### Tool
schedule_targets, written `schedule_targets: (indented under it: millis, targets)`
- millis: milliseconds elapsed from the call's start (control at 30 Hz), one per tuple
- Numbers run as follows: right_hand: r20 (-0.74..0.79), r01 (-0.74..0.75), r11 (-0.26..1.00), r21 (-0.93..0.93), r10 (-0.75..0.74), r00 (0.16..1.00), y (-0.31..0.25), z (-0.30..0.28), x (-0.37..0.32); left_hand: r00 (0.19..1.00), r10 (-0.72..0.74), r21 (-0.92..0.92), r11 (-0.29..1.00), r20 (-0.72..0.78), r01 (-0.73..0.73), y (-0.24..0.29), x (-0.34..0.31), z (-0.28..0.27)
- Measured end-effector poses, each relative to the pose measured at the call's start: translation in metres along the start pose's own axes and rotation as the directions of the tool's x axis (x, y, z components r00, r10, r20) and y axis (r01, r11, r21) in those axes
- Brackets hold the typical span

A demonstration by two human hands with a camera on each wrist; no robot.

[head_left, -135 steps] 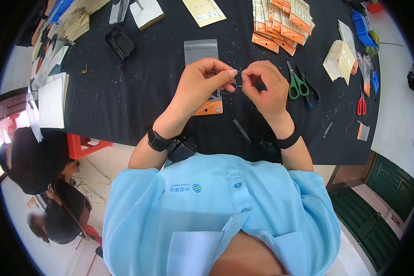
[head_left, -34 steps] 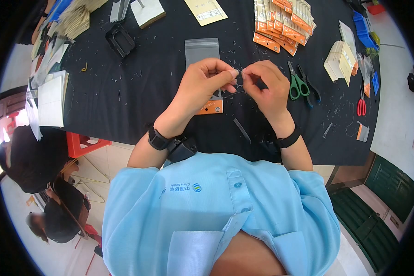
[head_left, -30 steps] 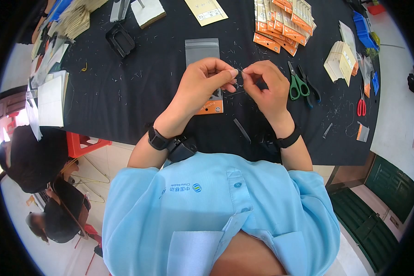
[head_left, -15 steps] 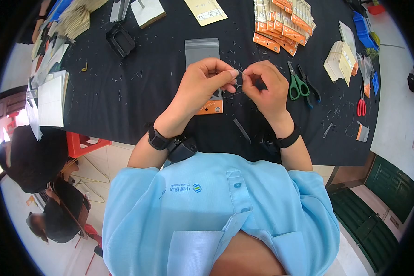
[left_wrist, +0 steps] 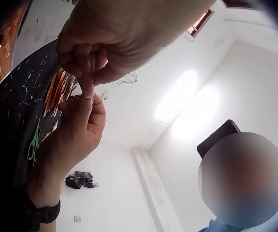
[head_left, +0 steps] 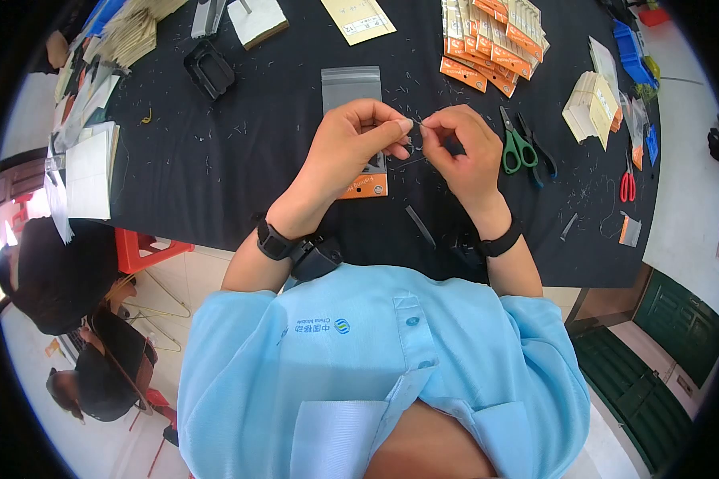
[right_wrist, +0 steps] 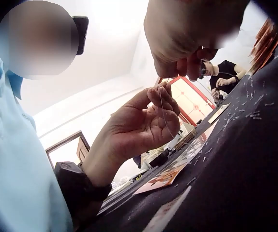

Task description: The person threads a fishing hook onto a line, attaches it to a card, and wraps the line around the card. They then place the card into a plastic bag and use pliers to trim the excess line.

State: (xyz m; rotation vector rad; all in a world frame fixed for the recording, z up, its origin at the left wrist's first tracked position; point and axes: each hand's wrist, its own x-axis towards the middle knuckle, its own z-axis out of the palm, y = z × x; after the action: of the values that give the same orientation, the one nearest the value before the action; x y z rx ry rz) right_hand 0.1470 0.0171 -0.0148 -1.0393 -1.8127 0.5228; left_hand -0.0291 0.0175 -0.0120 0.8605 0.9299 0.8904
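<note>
In the head view my left hand [head_left: 347, 148] pinches a thin, pale fishing line [right_wrist: 164, 116] between thumb and index finger. My right hand [head_left: 467, 152] pinches the same line, its fingertips close beside the left ones. A loose length curves down past the left palm in the right wrist view. Whatever else sits at the fingertips is too small to make out. Beneath the left hand lies a clear zip bag [head_left: 351, 83] with an orange card end [head_left: 365, 188], partly hidden by that hand.
Green-handled scissors [head_left: 519, 152] and dark pliers [head_left: 538, 148] lie right of the right hand. Orange-ended packets [head_left: 495, 44] are piled beyond. A black tray [head_left: 208, 73] stands at upper left, red scissors [head_left: 628, 184] at far right. Line clippings litter the black cloth [head_left: 240, 184].
Both hands stay almost in place, still pinching the line; its loose end below the fingers shifts slightly. An arm at the upper left edge has moved.
</note>
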Motion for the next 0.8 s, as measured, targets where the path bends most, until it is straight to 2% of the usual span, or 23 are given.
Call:
schedule_targets:
  millis: [233,800]
  targets:
    - [0.009,0.042,0.999,-0.034,-0.042,0.999,0.0009,-0.0006,0.0007,1.000,0.006,0.002,1.000,0.010,-0.006,-0.0015,0.0007,0.0001]
    - [0.012,0.011,1.000,-0.002,-0.011,1.000,-0.0009,-0.0012,0.0013,1.000,0.011,0.015,1.000,0.001,-0.011,0.0004,-0.0005,0.0001]
